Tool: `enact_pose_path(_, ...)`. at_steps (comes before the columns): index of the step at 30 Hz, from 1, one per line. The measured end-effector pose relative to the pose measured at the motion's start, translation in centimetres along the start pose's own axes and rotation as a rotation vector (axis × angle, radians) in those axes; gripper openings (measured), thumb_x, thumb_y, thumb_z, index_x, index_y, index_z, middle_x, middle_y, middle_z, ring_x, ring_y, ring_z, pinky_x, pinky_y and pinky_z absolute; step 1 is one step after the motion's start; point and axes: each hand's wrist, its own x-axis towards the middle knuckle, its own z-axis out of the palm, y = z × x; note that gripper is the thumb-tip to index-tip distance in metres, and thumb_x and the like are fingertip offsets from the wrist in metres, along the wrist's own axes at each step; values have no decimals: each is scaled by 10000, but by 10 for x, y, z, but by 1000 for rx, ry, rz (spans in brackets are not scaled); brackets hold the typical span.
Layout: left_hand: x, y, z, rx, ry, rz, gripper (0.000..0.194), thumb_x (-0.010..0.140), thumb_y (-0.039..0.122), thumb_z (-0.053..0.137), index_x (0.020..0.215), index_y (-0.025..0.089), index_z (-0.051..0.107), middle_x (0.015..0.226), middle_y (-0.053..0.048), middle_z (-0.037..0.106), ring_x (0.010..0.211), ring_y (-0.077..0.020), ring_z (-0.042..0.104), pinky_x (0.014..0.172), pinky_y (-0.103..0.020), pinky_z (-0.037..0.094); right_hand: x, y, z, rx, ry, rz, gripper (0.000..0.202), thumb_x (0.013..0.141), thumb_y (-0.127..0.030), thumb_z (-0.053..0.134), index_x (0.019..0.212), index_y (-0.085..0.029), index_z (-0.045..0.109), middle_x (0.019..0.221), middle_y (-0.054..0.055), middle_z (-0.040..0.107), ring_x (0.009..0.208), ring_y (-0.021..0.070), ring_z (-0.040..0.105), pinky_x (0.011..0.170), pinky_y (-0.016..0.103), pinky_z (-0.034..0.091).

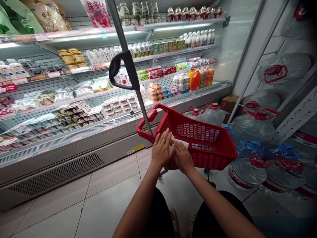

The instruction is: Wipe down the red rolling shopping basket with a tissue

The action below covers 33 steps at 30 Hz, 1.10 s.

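Observation:
A red plastic shopping basket [228, 148] with perforated sides stands in front of me, with a grey pole and black grip [127, 67] rising from its left end. My left hand [161, 148] lies over the near left rim, fingers stretched out and close together. Beside it, touching near the thumb, my right hand [182, 157] curls over the same rim. A crumpled white tissue [183, 142] pokes out past the right fingers; part of it is hidden under that hand. Inside the basket, the visible floor and walls are bare red plastic.
A lit refrigerated shelf unit [119, 129] runs along the far side, stocked with yoghurts, bottles and packs. Large water bottles [247, 172] with red and blue handles are stacked close on the right. Pale floor tiles [109, 201] lie at the left; my knees are below the basket.

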Motion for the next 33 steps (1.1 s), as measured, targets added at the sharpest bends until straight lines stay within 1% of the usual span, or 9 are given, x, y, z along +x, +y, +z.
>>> enact_pose_path(5, 9, -34, -3, 31, 26, -35, 511, 1072, 390, 362, 1514, 200, 532, 1472, -77, 627, 1398, -243, 555, 1334, -499, 139, -24, 27, -15, -69, 4, 29, 647, 1024, -152, 335, 1657, -252, 254, 1585, 46, 509, 1446, 229, 481, 1252, 491, 347)
enact_pose_path(10, 11, -31, 0, 35, 20, -27, 520, 1053, 394, 382, 1443, 128, 599, 1402, -120, 676, 1347, -263, 602, 1293, -472, 275, -40, 40, -25, -120, 18, 59, 649, 1027, -171, 350, 1661, -261, 245, 1562, 43, 536, 1426, 240, 506, 1254, 495, 346)
enact_pose_path(13, 9, -22, -2, 27, -3, -35, 563, 1041, 413, 393, 1471, 86, 553, 1423, -151, 656, 1355, -272, 594, 1260, -450, 330, -34, 27, -24, -118, 18, 46, 678, 1014, -130, 347, 1667, -261, 215, 1579, 41, 515, 1450, 227, 477, 1263, 491, 328)
enact_pose_path(16, 5, -14, -6, 35, -18, -67, 635, 1038, 445, 390, 1537, 57, 453, 1484, -182, 599, 1386, -295, 560, 1239, -452, 344, -13, 1, -16, -70, 3, -9, 699, 1001, -98, 343, 1670, -240, 196, 1598, 60, 490, 1476, 228, 448, 1264, 495, 327)
enact_pose_path(20, 1, -3, -9, 43, -13, -81, 695, 1042, 463, 387, 1617, 84, 298, 1613, -193, 442, 1476, -314, 452, 1228, -460, 339, 23, -38, 2, 46, 25, -23, 668, 1018, -177, 423, 1660, -201, 239, 1571, 96, 521, 1447, 250, 485, 1240, 480, 379)
enact_pose_path(23, -3, 1, -9, 34, -4, -103, 705, 1040, 461, 406, 1627, 99, 264, 1685, -197, 300, 1523, -329, 376, 1222, -478, 346, 32, -46, 10, 63, 48, -14, 638, 1022, -212, 457, 1641, -192, 303, 1537, 98, 558, 1412, 248, 520, 1218, 448, 419)
enact_pose_path(27, -13, 2, -4, 29, -18, -66, 687, 1022, 469, 463, 1618, 156, 324, 1700, -147, 290, 1569, -358, 266, 1269, -553, 258, 4, -17, -1, -28, 39, -51, 647, 1023, -139, 382, 1653, -222, 265, 1541, 76, 558, 1413, 233, 521, 1219, 456, 412)
enact_pose_path(30, -19, 2, 2, 37, -7, -45, 634, 1000, 473, 521, 1581, 236, 428, 1686, -72, 345, 1588, -399, 174, 1289, -615, 175, -38, 19, -25, -125, 7, -39, 700, 997, -99, 358, 1666, -243, 215, 1579, 51, 516, 1443, 237, 490, 1233, 483, 381)
enact_pose_path(33, -21, 4, 6, 25, -3, -25, 578, 999, 471, 531, 1539, 269, 494, 1657, -58, 405, 1586, -382, 197, 1296, -631, 145, -76, 48, -51, -228, 10, 44, 716, 982, -89, 344, 1665, -265, 222, 1583, 40, 510, 1444, 246, 492, 1239, 510, 359)
